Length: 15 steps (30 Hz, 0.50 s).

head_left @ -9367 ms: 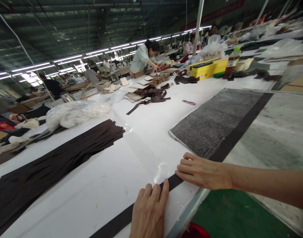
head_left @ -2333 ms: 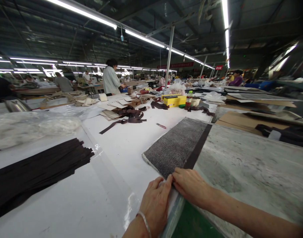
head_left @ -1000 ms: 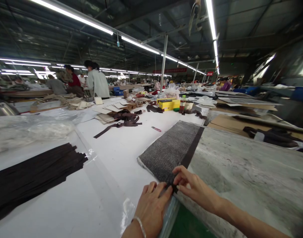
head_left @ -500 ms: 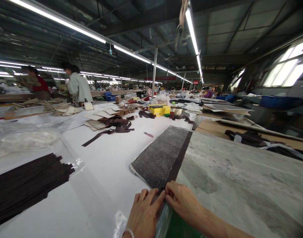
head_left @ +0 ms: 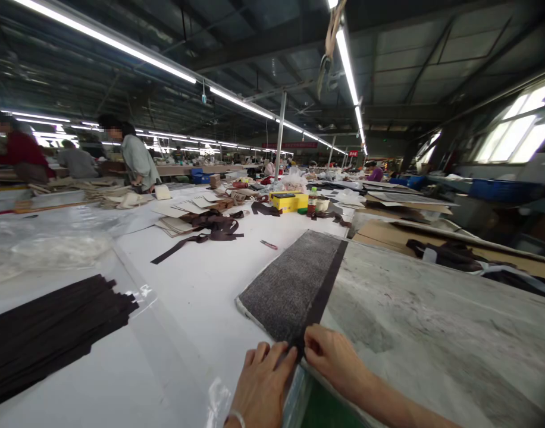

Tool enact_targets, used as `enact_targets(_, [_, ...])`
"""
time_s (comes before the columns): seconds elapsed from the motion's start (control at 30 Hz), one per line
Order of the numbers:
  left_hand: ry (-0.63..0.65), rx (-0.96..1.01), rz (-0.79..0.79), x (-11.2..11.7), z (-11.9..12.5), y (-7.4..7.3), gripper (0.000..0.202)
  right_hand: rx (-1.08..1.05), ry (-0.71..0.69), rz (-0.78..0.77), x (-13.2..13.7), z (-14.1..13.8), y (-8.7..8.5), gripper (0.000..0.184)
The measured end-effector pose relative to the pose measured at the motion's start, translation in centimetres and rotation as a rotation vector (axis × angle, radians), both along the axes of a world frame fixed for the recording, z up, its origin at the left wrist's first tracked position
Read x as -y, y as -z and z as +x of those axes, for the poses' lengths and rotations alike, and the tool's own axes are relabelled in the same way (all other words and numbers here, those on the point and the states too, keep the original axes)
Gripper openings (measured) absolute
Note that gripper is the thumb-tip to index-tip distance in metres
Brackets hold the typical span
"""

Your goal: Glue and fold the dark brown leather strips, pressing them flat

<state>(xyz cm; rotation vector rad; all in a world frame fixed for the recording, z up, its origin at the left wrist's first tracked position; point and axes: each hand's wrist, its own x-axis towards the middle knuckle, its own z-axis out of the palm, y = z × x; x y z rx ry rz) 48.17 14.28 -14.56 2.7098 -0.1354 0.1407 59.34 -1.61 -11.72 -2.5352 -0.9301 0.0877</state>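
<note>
A dark brown strip (head_left: pixel 326 285) lies along the right edge of a grey felt mat (head_left: pixel 290 282), at the seam between the white table (head_left: pixel 196 279) and a stained grey surface (head_left: pixel 424 321). My left hand (head_left: pixel 261 386) lies on the table edge, its fingers stretched toward the strip's near end. My right hand (head_left: pixel 332 359) pinches that near end with its fingertips. The two hands almost touch.
A stack of dark strips (head_left: pixel 53 330) lies at the left. Brown straps (head_left: pixel 205 229), card pieces (head_left: pixel 174 211), a pink tool (head_left: pixel 268 244), a yellow box (head_left: pixel 289 201) and a bottle (head_left: pixel 312 202) sit farther back. A person in a pale shirt (head_left: pixel 136 157) stands at the far left.
Over the last second my hands stayed together at the strip's near end. The camera tilted up, so they sit lower in view. The person in the pale shirt shifted left.
</note>
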Motion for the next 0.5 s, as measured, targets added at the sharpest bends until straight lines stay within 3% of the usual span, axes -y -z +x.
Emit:
enact_targets(0.2, [-0.011, 0.065, -0.007, 0.0, -0.3, 0.4, 0.047, -0.001, -0.032, 0.049, -0.4, -0.5, -0.1, 0.013])
enact_targets(0.33, [-0.007, 0.073, -0.007, 0.0, -0.4, 0.5, 0.048, -0.054, -0.016, 0.084, 0.0, 0.9, -0.6, 0.013])
enact_targets(0.4, [-0.004, 0.079, -0.007, 0.0, -0.4, 0.6, 0.049, -0.076, 0.016, 0.113, 1.0, 2.9, -2.2, 0.014])
enact_targets(0.5, [-0.003, 0.084, -0.006, 0.0, -0.4, 0.5, 0.049, -0.053, 0.111, 0.21, 3.6, 7.0, -7.1, 0.023])
